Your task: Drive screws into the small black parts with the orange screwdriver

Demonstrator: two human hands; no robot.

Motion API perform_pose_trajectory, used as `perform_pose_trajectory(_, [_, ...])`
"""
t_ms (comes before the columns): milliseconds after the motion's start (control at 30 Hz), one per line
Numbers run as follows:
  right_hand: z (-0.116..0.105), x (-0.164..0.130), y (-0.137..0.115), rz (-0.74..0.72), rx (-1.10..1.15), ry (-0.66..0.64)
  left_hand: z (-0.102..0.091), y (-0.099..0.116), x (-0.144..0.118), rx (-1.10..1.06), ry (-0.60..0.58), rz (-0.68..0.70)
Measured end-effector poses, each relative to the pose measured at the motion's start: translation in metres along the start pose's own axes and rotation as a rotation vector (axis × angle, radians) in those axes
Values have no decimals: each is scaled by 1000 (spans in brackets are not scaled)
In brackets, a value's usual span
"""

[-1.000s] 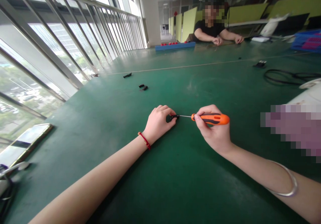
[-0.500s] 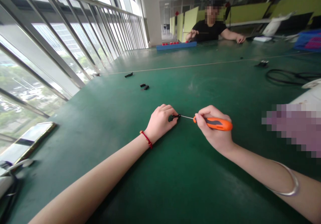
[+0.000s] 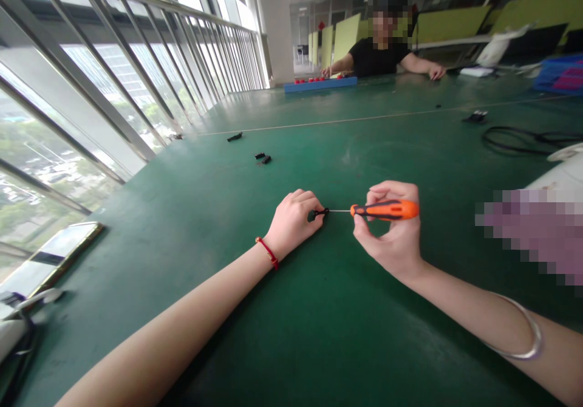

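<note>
- Head view: left hand [image 3: 294, 222], grip pinching a small black part [image 3: 320, 213] against the green worktop [image 3: 319, 334].
- Right hand [image 3: 394, 234], grip closed round an orange screwdriver [image 3: 385, 210] lying level, tip at the part.
- Two black clips [image 3: 263, 157] farther off; phone [image 3: 54, 255] at left edge.

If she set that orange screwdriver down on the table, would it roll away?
Probably a little: the orange screwdriver has a rounded handle, and the green table looks flat and smooth. It seems light, since the right hand holds it level with fingertips. Its thin shaft looks stiff.
</note>
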State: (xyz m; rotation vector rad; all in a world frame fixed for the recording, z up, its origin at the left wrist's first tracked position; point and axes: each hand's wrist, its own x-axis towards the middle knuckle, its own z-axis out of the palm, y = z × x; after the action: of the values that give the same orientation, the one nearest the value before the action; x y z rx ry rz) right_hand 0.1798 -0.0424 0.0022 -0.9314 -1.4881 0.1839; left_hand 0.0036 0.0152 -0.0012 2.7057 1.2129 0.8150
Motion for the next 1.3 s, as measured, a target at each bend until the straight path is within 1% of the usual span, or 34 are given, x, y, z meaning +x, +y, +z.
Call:
perform_pose_trajectory(33, [0, 0, 0, -7, -27, -7, 0, 0, 0, 3, -4, 0])
perform_pose_trajectory(133, [0, -1, -1, 6, -166, -106, 0, 1, 0, 8, -16, -3])
perform_pose_trajectory(167, [0, -1, -2, 10, -180, -121, 0, 1, 0, 8, -18, -3])
perform_pose_trajectory(200, [0, -1, -2, 7, -163, -112, -1, 1, 0, 9, -19, -4])
perform_pose_trajectory(300, [1, -1, -3, -20, -48, -14, -1, 2, 0, 9, -23, -6])
perform_pose_trajectory(333, [1, -1, -3, -31, -53, -4, -1, 3, 0, 9, -23, -6])
perform_pose_trajectory(467, [0, -1, -3, -54, -219, -105, -2, 3, 0, 10, -21, -2])
perform_pose_trajectory(500, [0, -1, -3, -56, -220, -107, -1, 3, 0, 11, -21, -1])
perform_pose_trajectory(633, [0, -2, -2, -30, -80, -25, -1, 2, 0, 15, -16, 1])
perform_pose_trajectory(767, [0, -2, -2, -47, -179, -127, -1, 2, 0, 10, -12, -1])
perform_pose_trajectory(800, [0, -3, -2, -43, -174, -126, -1, 2, 0, 7, -11, -1])
perform_pose_trajectory(900, [0, -3, -1, -9, -79, -51, -1, 2, 0, 2, -13, 0])
perform_pose_trajectory(933, [0, -2, -2, -15, -81, -55, -1, 2, 0, 2, -13, -1])
perform_pose_trajectory(1033, [-4, 2, -3, -95, -169, -144, 0, 1, 0, -1, -15, -11])
perform_pose_trajectory(1067, [-5, 3, -2, -121, -192, -149, 0, 1, 0, -5, -13, -20])
perform_pose_trajectory(1133, [-7, 6, 1, -126, -211, -104, 0, 0, 0, -26, -7, -44])
perform_pose_trajectory(1167, [-7, 8, 4, -103, -217, -88, 0, 0, 0, -42, -2, -58])
perform_pose_trajectory(1200, [-7, 9, 7, -76, -219, -97, 0, -1, 0, -61, 3, -71])
perform_pose_trajectory(1300, [-6, 12, 19, 1, -199, -253, 0, -2, 1, -121, 10, -105])
